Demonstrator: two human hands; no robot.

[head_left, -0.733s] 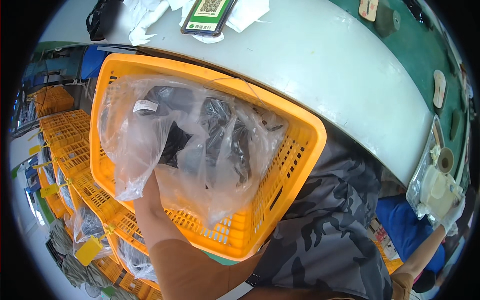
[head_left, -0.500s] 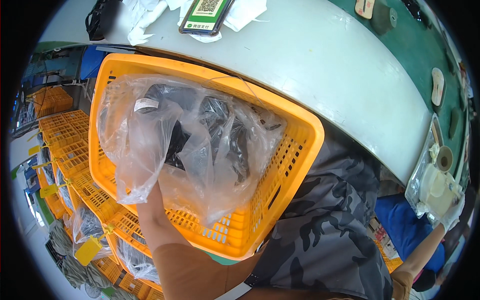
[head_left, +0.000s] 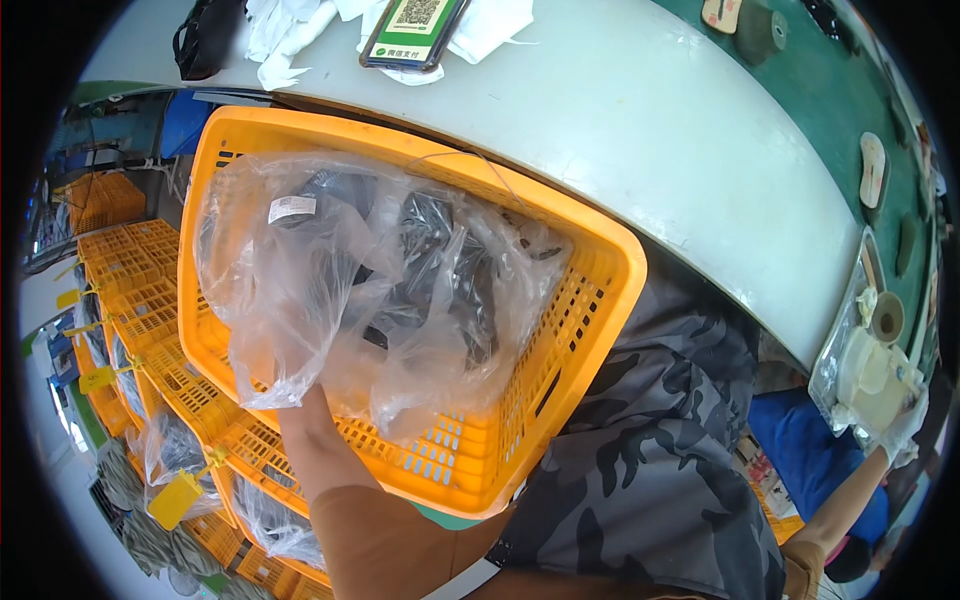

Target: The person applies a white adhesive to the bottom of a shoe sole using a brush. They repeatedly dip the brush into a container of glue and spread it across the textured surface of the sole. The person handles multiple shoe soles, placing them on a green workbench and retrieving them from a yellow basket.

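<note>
Left hand (head_left: 316, 412): yours, in from the lower edge, mostly hidden by film, can't tell if fingers pinch or spread
Clear bag (head_left: 280, 290): rumpled, inside the orange basket (head_left: 600, 250), its near-left corner over your left hand
Dark items (head_left: 425, 235): under the film, kind unclear
White label (head_left: 292, 209): toward the bag's upper left
Right hand (head_left: 905, 430): yours, far right, whitish covering, by the tray (head_left: 828, 385), too small to tell how fingers stand
On tray: brownish roll (head_left: 892, 300), pale container (head_left: 885, 385) nearest your right hand
Your lap: grey camouflage cloth (head_left: 650, 430), just beside the basket
Pale table (head_left: 640, 140): beyond the basket, phone (head_left: 415, 35) over crumpled white sheets (head_left: 495, 25)
Far left: stacked orange crates (head_left: 140, 260), yellow tag (head_left: 178, 500) in front
</note>
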